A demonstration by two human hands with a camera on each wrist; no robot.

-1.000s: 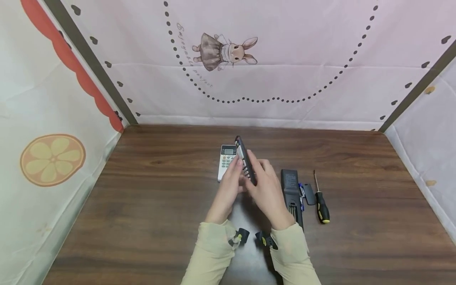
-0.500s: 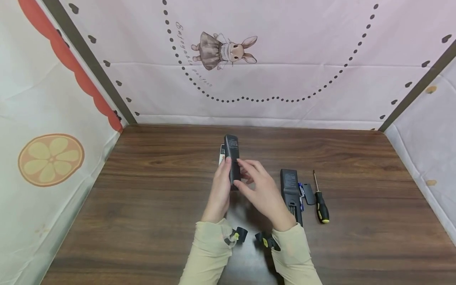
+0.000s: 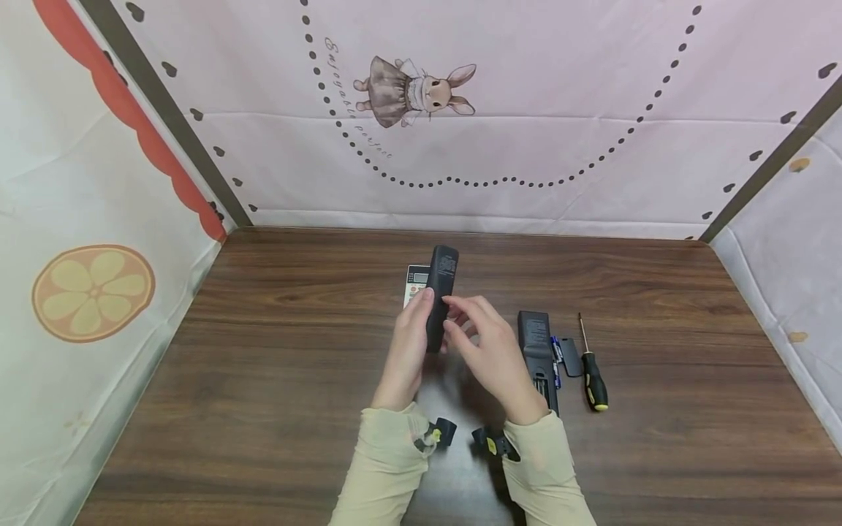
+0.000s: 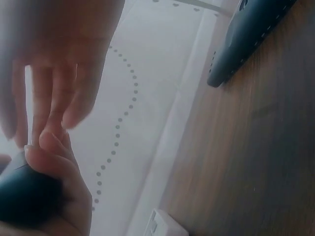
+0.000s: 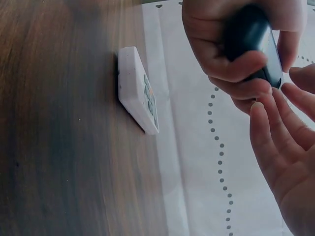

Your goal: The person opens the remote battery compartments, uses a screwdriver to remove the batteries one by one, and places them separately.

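Note:
My left hand (image 3: 409, 347) grips a black remote control (image 3: 442, 281) above the table, its labelled back turned up and its far end tilted slightly right. In the right wrist view the left fingers curl round the remote control (image 5: 253, 37). My right hand (image 3: 490, 351) is at the remote's right side. Its fingertips (image 5: 257, 110) meet the remote's edge and the left fingertips, with the fingers fairly straight; whether they press on it I cannot tell. Partly behind the held remote lies a white remote (image 3: 413, 285) with a small screen and buttons.
Right of my hands a second black remote (image 3: 536, 340) lies face down, its battery compartment uncovered. Beside it are blue batteries (image 3: 557, 354), a dark battery cover (image 3: 571, 358) and a yellow-and-black screwdriver (image 3: 595, 380). Printed cloth walls (image 3: 526, 88) border the wooden table (image 3: 263, 365).
The held remote turned from its button side to its back, then tilted and shifted slightly right. My right hand loosened from round it to its right edge. Things on the table have not moved.

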